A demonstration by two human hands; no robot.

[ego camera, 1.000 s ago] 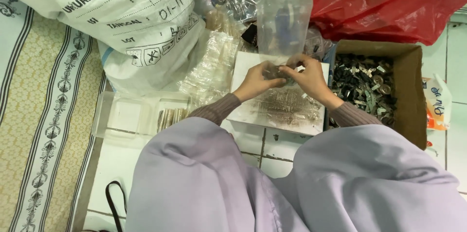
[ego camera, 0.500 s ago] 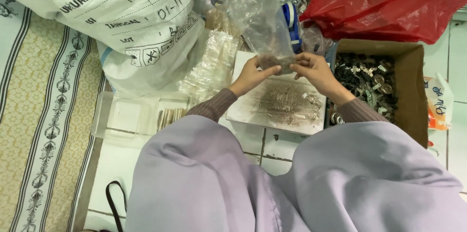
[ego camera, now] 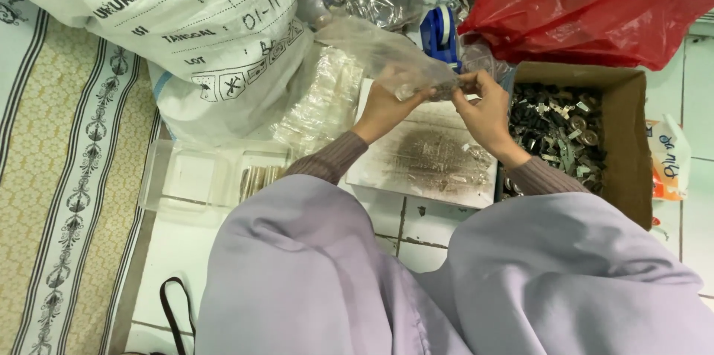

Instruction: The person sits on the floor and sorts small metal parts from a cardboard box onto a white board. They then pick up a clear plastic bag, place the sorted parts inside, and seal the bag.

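Since half second ago, clear plastic bag tipped leftward, lower. Left hand and right hand pinch bag mouth over white tray. Risk: small parts spill if pinch slackens. Cardboard box right.
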